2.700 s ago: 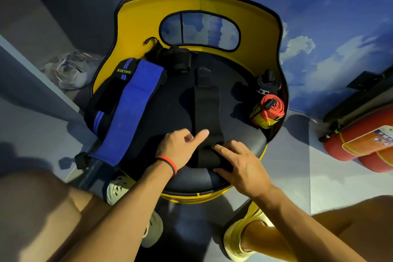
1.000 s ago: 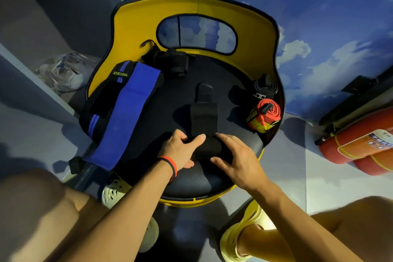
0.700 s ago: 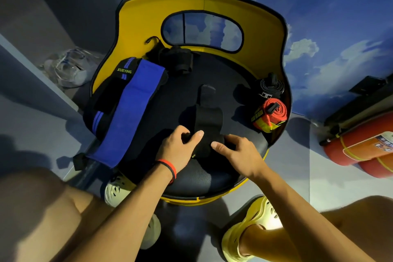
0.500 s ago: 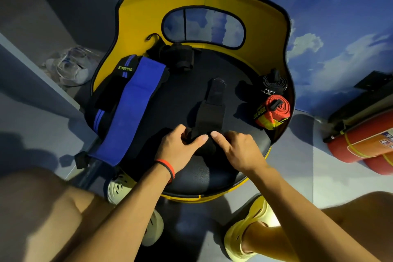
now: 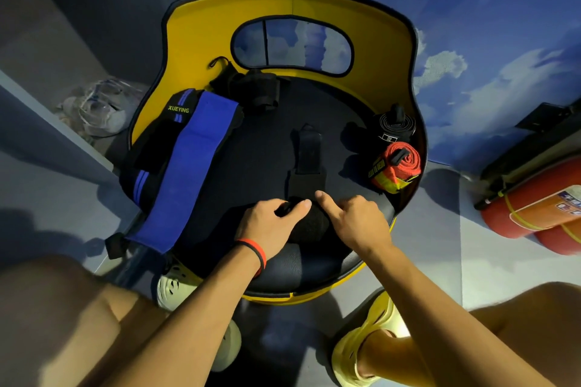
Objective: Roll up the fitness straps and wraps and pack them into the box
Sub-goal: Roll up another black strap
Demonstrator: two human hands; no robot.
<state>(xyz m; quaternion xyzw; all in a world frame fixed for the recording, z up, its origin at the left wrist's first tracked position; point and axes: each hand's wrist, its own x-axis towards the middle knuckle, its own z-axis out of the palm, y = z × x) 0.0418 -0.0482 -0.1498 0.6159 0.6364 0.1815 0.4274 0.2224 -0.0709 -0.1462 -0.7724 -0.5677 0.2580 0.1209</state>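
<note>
Meanwhile, black wrap point(image 5: 306, 163) on chair seat point(image 5: 261, 154): flat tail shorter than a second ago, roll point(image 5: 309, 223) at near end thicker; I judged rolling over half done. Left hand point(image 5: 272, 226) curled over roll's left side, fingers point(image 5: 298, 207) pinching it. Right hand point(image 5: 356, 220) cupped roll's right side, index finger extended onto wrap. No box seen.
</note>
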